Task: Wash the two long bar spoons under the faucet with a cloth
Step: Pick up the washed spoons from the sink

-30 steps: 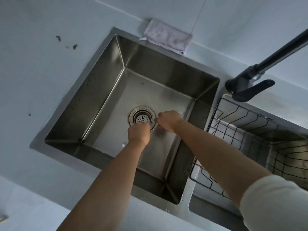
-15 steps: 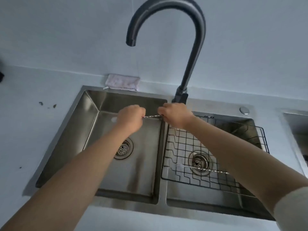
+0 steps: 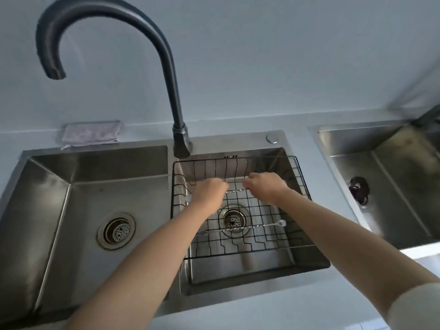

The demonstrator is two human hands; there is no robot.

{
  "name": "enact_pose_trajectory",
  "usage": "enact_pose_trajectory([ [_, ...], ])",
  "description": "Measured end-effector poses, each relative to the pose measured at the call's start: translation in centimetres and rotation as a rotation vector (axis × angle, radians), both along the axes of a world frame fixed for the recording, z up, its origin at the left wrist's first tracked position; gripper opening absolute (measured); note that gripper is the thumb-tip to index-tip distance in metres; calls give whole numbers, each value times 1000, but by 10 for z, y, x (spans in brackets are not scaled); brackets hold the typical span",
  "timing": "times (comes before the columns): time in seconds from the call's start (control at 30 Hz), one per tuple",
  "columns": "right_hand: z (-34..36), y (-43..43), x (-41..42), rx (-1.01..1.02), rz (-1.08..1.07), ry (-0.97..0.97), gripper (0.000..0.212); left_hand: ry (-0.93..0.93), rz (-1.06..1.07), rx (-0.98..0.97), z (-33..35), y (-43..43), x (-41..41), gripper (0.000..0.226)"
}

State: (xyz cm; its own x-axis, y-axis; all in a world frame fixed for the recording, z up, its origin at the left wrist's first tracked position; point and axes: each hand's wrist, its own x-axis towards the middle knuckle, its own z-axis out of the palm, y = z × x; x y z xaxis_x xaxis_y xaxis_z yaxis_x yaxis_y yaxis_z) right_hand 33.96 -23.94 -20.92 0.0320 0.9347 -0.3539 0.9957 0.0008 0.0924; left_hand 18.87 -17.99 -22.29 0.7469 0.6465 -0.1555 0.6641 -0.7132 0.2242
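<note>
While we hold one bar spoon between both hands, its twisted shaft runs left to right over the wire rack in the right basin, with the left hand fisted around one end and the right hand pinched on the other, so the long axis spans the gap between our fists. A second bar spoon lies on the rack nearer to us, also left to right, its small bowl toward the right, just under our right forearm. We judge the right hand the closer one for it. The cloth sits folded on the counter at the far left, beyond the left basin, well apart from both hands; the left hand is nearer. The faucet spout hangs over the left basin, no water showing.
</note>
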Motion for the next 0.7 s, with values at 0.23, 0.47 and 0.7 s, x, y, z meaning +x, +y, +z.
enact_pose_trajectory([
  [0.23,-55,-16,1,-172,-15,32,35,125,28,-124,-46,-17,9,26],
  [0.47,-76,-13,-2,-242,-91,90,32,247,59,-195,-69,-19,14,23],
  [0.7,-80,-16,-11,-255,-111,107,36,213,39,-181,-83,-15,11,29],
])
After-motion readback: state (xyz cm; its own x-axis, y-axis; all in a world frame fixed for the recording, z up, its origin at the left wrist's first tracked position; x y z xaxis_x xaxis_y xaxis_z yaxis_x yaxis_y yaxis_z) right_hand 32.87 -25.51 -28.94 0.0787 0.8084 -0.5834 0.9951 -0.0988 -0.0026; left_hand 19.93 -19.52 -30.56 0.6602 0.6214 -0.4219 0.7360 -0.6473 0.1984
